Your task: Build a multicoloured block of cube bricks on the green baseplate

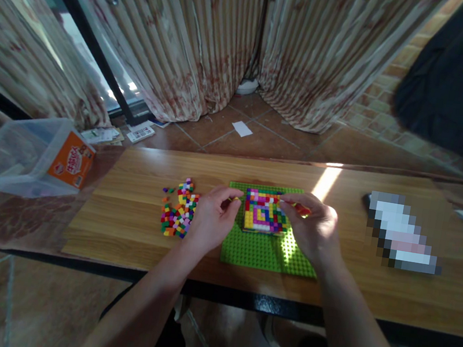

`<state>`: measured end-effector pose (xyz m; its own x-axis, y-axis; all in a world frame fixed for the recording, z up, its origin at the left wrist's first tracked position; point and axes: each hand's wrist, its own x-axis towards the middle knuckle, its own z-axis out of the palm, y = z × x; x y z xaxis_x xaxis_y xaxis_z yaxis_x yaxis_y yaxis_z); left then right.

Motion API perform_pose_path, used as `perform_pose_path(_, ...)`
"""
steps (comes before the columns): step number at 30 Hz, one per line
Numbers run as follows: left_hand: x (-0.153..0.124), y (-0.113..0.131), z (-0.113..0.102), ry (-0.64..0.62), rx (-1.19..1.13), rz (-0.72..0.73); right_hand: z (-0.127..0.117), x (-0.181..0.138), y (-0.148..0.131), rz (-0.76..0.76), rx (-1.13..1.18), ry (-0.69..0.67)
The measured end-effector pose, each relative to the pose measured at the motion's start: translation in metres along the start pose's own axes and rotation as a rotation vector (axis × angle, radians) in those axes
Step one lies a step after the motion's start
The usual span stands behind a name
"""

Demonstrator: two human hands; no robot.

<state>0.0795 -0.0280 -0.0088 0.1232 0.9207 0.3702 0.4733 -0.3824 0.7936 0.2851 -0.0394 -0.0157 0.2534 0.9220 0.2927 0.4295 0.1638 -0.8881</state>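
- Left hand (pixel 212 217), fingers pinched narrow, meets the brick mosaic (pixel 264 212) at its nine o'clock edge; whether it holds a piece cannot be told.
- Right hand (pixel 314 226) grips a red brick (pixel 303 210), long axis left-right, at the mosaic's two o'clock corner.
- Loose bricks (pixel 178 215) lie just beside the left hand, at its nine o'clock.
- Bare green baseplate (pixel 262 255) spreads at the mosaic's six o'clock; the table (pixel 126 227) is open toward the plastic tub (pixel 19 154).

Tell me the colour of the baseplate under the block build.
The baseplate is bright green, seen in the head view.
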Motion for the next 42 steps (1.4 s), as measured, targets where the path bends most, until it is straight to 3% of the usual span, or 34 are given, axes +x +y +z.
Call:
perform_pose_path(8, 0.0, 0.001, -0.001, -0.007, 0.013, 0.005, 0.001, 0.006, 0.005, 0.233, 0.231, -0.003)
perform_pose_path(16, 0.0, -0.001, -0.001, -0.002, 0.031, 0.024, 0.005, 0.009, 0.012, 0.341, 0.429, 0.01)
perform_pose_path(21, 0.0, 0.0, 0.0, -0.003, 0.023, 0.01, 0.004, 0.008, 0.018, 0.435, 0.486, -0.053)
perform_pose_path(35, 0.0, -0.002, 0.001, -0.002, 0.006, -0.007, 0.007, 0.011, 0.024, 0.5, 0.552, -0.081)
perform_pose_path(42, -0.001, -0.009, 0.007, 0.006, -0.183, -0.14, 0.005, 0.01, 0.024, 0.464, 0.509, -0.075)
